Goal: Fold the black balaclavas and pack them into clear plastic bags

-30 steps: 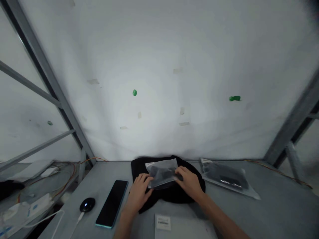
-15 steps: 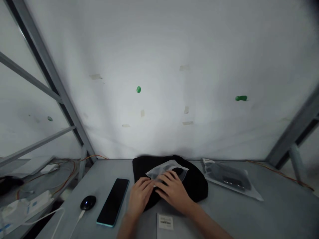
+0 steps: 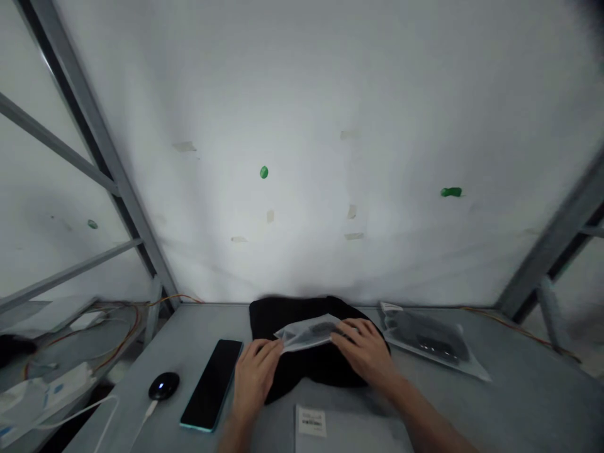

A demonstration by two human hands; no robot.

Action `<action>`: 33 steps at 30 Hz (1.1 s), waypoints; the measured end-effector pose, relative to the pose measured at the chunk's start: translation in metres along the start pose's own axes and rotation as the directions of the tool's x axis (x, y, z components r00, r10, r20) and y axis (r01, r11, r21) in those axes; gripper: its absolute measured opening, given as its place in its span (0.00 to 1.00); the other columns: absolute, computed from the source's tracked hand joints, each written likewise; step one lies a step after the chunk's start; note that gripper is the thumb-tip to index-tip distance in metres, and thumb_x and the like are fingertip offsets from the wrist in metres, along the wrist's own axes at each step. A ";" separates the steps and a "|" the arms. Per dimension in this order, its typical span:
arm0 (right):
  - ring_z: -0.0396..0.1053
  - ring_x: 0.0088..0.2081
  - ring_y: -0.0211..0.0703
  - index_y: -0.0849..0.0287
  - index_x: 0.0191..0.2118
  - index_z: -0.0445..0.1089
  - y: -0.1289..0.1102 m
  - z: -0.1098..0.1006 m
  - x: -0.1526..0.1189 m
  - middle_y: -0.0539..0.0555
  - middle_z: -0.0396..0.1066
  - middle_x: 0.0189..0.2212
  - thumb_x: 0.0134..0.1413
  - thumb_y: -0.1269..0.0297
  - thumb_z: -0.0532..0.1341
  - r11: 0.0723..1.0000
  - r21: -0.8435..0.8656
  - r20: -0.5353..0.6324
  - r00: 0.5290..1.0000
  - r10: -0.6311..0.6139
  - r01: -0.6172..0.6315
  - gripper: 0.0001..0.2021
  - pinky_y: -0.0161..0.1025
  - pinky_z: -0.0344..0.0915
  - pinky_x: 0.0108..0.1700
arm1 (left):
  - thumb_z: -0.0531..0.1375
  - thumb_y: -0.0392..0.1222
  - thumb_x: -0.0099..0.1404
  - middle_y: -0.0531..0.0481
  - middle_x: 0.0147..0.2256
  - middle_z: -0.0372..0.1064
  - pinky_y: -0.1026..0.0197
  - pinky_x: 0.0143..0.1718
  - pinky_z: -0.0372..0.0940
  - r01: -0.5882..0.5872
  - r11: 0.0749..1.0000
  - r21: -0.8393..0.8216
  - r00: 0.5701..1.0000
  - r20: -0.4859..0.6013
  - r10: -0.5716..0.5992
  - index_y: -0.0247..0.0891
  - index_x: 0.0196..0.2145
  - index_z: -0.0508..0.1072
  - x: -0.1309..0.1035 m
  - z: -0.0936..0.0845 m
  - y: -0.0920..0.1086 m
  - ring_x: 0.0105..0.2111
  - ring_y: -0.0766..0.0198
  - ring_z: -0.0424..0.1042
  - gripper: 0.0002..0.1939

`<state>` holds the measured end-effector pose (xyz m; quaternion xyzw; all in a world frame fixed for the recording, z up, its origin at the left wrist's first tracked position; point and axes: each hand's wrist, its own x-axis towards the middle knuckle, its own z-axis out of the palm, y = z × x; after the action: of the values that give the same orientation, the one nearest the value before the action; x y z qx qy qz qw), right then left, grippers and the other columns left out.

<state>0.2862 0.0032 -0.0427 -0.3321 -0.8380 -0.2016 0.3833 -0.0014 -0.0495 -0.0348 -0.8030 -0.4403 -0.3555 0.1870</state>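
Note:
Between my hands is a frosted plastic bag [image 3: 306, 333] with something dark inside at its right part. My left hand [image 3: 255, 374] pinches its left front corner. At the other end, my right hand [image 3: 365, 352] has its fingers closed on the bag's right edge. Beneath the bag, a black cloth item [image 3: 316, 365] lies spread on the desk; its exact kind I cannot tell. Just in front of it lies a flat clear bag with a white barcode label [image 3: 311, 421], partly cut off by the lower edge of the view.
Left of my hands lie a phone [image 3: 212, 385] and a round black device [image 3: 163, 385] with a white cable. Another frosted bag [image 3: 431, 340] with dark contents rests at the right. A white wall [image 3: 302, 264] closes off the back, with metal frame bars on both sides.
My hands have moved apart, the right one rightward. The frosted bag is now stretched between them, where before both hands were close together over it.

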 end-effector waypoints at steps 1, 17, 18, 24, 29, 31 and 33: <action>0.68 0.47 0.49 0.51 0.42 0.75 0.011 -0.006 -0.005 0.53 0.76 0.43 0.66 0.68 0.55 0.999 -0.025 0.014 0.999 0.028 -0.028 0.10 0.47 0.58 0.51 | 0.55 0.34 0.70 0.51 0.42 0.79 0.57 0.39 0.71 0.027 0.999 -0.016 0.999 -0.022 -0.028 0.44 0.46 0.75 -0.001 0.000 -0.002 0.39 0.59 0.76 0.12; 0.70 0.50 0.51 0.54 0.58 0.68 0.057 -0.031 -0.002 0.56 0.74 0.52 0.64 0.68 0.53 0.980 -0.069 0.084 0.978 0.192 -0.186 0.19 0.48 0.62 0.52 | 0.62 0.42 0.64 0.45 0.54 0.71 0.47 0.53 0.70 0.236 0.958 -0.162 0.954 0.226 -0.197 0.45 0.56 0.66 -0.018 0.018 0.006 0.54 0.53 0.71 0.22; 0.69 0.51 0.53 0.55 0.59 0.67 0.079 -0.044 -0.013 0.57 0.73 0.53 0.64 0.66 0.53 0.963 -0.136 0.066 0.968 0.241 -0.231 0.20 0.49 0.62 0.51 | 0.62 0.41 0.64 0.46 0.52 0.73 0.46 0.52 0.70 0.224 0.963 -0.146 0.947 0.267 -0.180 0.45 0.54 0.68 -0.020 0.018 0.004 0.53 0.52 0.72 0.21; 0.70 0.47 0.60 0.54 0.58 0.69 0.168 -0.088 -0.098 0.61 0.75 0.47 0.64 0.63 0.49 0.840 -0.421 0.141 0.891 0.432 -0.341 0.21 0.55 0.64 0.45 | 0.55 0.32 0.66 0.48 0.43 0.77 0.48 0.49 0.71 0.224 0.955 -0.196 0.935 0.321 -0.154 0.44 0.42 0.73 -0.016 0.010 0.004 0.49 0.54 0.74 0.11; 0.69 0.51 0.57 0.51 0.59 0.67 0.111 -0.065 -0.104 0.60 0.73 0.52 0.65 0.56 0.52 0.920 -0.222 0.227 0.900 0.372 -0.324 0.20 0.55 0.65 0.50 | 0.55 0.32 0.65 0.48 0.45 0.76 0.51 0.50 0.71 0.249 0.942 -0.224 0.930 0.328 -0.168 0.45 0.41 0.73 -0.018 -0.002 0.001 0.50 0.56 0.73 0.11; 0.68 0.54 0.53 0.51 0.61 0.64 0.071 -0.049 -0.081 0.59 0.71 0.55 0.65 0.58 0.53 0.964 -0.037 0.304 0.916 0.261 -0.262 0.20 0.53 0.63 0.54 | 0.55 0.33 0.65 0.48 0.47 0.76 0.50 0.49 0.71 0.273 0.945 -0.179 0.922 0.331 -0.203 0.45 0.46 0.72 -0.022 -0.002 -0.003 0.49 0.56 0.74 0.14; 0.67 0.56 0.51 0.51 0.62 0.62 0.039 -0.033 -0.057 0.58 0.69 0.57 0.64 0.60 0.55 0.959 0.105 0.333 0.918 0.214 -0.262 0.22 0.52 0.63 0.55 | 0.55 0.34 0.64 0.47 0.47 0.76 0.49 0.49 0.71 0.301 0.947 -0.113 0.913 0.320 -0.252 0.45 0.49 0.72 -0.028 0.000 -0.007 0.47 0.55 0.75 0.16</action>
<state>0.3579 -0.0121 -0.0628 -0.4307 -0.8545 -0.0346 0.2883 -0.0177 -0.0618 -0.0551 -0.7894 -0.5433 -0.2858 0.0002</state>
